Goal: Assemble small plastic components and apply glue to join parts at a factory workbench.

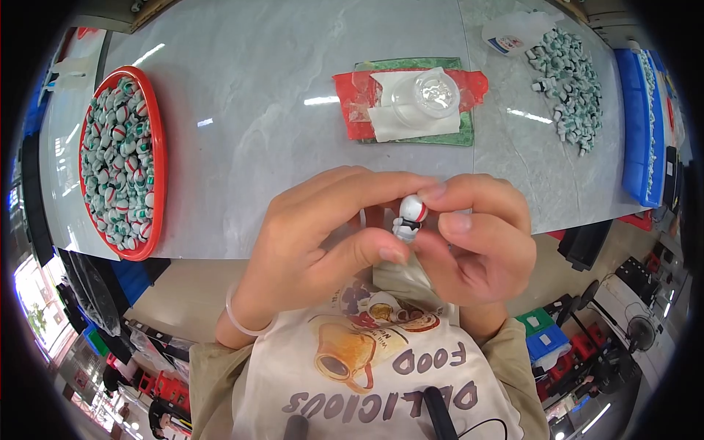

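1. One small figurine (410, 218) is held between the two hands – white, with a rounded head, a red band across the top and a dark stripe round the middle. It sits just over the near edge of the table (249, 110), about midway along it.
2. The left hand (323, 235) is closed on the figurine, thumb tip pressed to its lower side, fingers curled over from above; a pale bangle (242, 319) rings the wrist.
3. The right hand (477, 238) is also clamped on it, forefinger on the head and thumb just beside the body – the two hands touch around it.
4. Further in, near the far edge, one green mat (440, 136) carries a red plastic sheet (352, 99), a white paper tissue (400, 121) and one clear round container (433, 94).
5. By the left edge stands one red tray (157, 169), heaped with many little white, red and green pieces, too many to count.
6. Toward the far right corner lies one loose heap of green-and-white pieces (568, 84), with a white packet (510, 33) beside it and a blue bin (638, 125) along the right edge.
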{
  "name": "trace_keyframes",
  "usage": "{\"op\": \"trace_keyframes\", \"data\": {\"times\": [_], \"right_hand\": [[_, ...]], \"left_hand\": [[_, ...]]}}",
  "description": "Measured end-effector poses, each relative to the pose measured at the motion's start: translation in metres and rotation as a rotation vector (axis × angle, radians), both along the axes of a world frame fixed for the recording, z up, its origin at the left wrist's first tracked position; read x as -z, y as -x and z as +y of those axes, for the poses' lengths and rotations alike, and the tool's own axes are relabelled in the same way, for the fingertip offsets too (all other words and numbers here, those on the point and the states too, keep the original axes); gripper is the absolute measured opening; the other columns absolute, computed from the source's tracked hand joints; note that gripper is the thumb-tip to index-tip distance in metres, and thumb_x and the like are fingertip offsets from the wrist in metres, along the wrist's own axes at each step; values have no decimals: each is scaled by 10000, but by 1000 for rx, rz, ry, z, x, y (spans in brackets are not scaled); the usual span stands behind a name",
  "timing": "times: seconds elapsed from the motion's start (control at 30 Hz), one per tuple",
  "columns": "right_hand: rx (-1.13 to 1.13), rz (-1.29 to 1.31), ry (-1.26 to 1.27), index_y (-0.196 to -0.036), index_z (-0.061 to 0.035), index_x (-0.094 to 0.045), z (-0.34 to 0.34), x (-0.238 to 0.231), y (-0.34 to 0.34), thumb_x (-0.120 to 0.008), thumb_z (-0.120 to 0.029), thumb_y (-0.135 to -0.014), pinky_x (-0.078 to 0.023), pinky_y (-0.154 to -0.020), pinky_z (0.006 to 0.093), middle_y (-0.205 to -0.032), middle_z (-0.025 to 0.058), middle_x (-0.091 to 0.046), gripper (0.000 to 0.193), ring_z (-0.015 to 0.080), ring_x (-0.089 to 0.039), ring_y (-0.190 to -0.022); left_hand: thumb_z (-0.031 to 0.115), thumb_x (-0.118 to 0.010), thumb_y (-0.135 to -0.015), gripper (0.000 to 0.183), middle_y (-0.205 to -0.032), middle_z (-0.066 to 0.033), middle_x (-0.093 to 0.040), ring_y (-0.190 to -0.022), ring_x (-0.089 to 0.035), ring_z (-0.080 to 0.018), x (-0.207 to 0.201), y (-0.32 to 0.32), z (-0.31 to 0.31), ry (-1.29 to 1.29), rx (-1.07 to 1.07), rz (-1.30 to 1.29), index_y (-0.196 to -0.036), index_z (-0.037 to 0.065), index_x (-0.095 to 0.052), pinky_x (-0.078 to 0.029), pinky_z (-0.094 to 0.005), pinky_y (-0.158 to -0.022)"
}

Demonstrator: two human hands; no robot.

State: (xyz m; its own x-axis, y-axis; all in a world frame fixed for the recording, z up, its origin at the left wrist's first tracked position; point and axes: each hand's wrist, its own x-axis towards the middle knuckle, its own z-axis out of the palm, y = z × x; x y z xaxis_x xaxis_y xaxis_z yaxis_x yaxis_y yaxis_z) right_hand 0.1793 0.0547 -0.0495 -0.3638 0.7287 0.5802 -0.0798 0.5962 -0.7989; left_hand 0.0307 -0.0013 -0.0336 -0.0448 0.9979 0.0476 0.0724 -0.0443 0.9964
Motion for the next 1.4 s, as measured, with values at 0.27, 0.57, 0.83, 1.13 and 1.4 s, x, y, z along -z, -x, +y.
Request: {"op": "trace_keyframes", "data": {"times": [0.27, 0.57, 0.83, 1.13, 1.4], "right_hand": [[-6, -14, -86, -905, -51, -592, 3, 1, -3, -702, 62, -620, -461, -573, 254, -863, 99, -606, 325, 188, -570, -698], [-70, -103, -215, -1010, -58, -500, 9, 4, -8, -692, 1, -714, -423, -564, 273, -940, 138, -575, 358, 182, -517, -686], [0, -172, -188, -917, -33, -654, 8, -6, -2, -678, 8, -593, -435, -588, 252, -915, 86, -606, 328, 188, -554, -724], [-6, -287, -72, -890, -27, -652, -1, -11, -4, -690, -12, -626, -420, -579, 252, -823, 88, -581, 267, 191, -528, -704], [35, -245, -17, -830, -26, -623, 1, -9, -5, -695, -100, -686, -408, -555, 254, -742, 80, -566, 178, 186, -527, -647]], "left_hand": [[337, -612, -772, 399, -744, -68, -577, -622, -523, -179, -2, -1, -1, 24, 25, 35, -1059, 60, -610, -429, -281, -573], [285, -564, -814, 348, -785, -78, -585, -638, -521, -196, -2, -1, 0, 14, 34, 53, -1077, 59, -592, -429, -297, -590], [93, -568, -801, 359, -925, -109, -621, -772, -589, -262, 2, 2, -4, -2, 41, 64, -1156, 51, -536, -469, -325, -676], [-23, -538, -797, 481, -920, -100, -598, -812, -588, -173, 2, 3, -4, -3, 115, -4, -1263, 7, -423, -474, -273, -713], [190, -613, -818, 232, -789, -95, -583, -658, -566, -212, 4, 2, -3, -81, 58, 182, -957, 17, -544, -433, -302, -578]]}}
